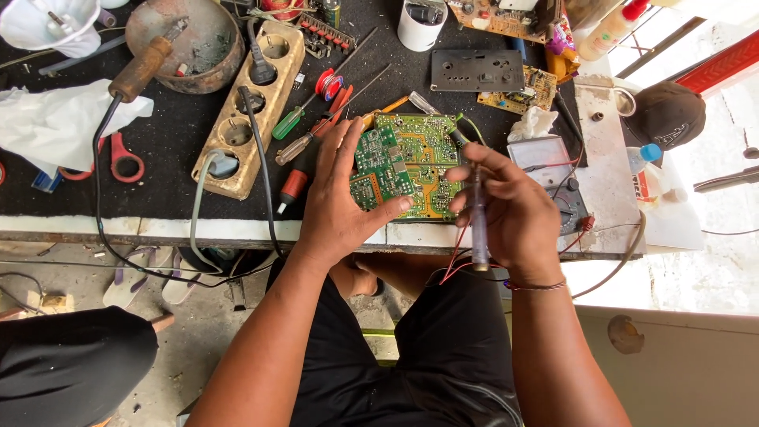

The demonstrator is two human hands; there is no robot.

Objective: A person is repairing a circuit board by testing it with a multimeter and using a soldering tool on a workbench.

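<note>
**Green circuit board under two hands at the desk edge**

Green circuit board [407, 162] lying flat on the desk [174, 134], close to its near edge, solder side up. Left hand [340, 202] pressed on the board's left part, fingers [348, 146] spread apart across it, thumb along the board's near edge. Right hand [506, 209] just right of the board, fingers closed around a slim grey probe [477, 217] held upright, tip over the board's right edge; red wire [458, 257] trailing from the probe's lower end. Left of the board, touching the left hand's fingertips: screwdrivers [304, 142] with red, green and orange handles. Further left of the board: a beige power strip [249, 107] with round sockets, then red-handled scissors [118, 158] and a soldering iron [146, 63] with a wooden handle. Beyond the board: a dark plate [477, 71] with holes and a smaller yellowish board [526, 91]. Right of the board, behind the right hand: a grey meter [545, 162].
</note>
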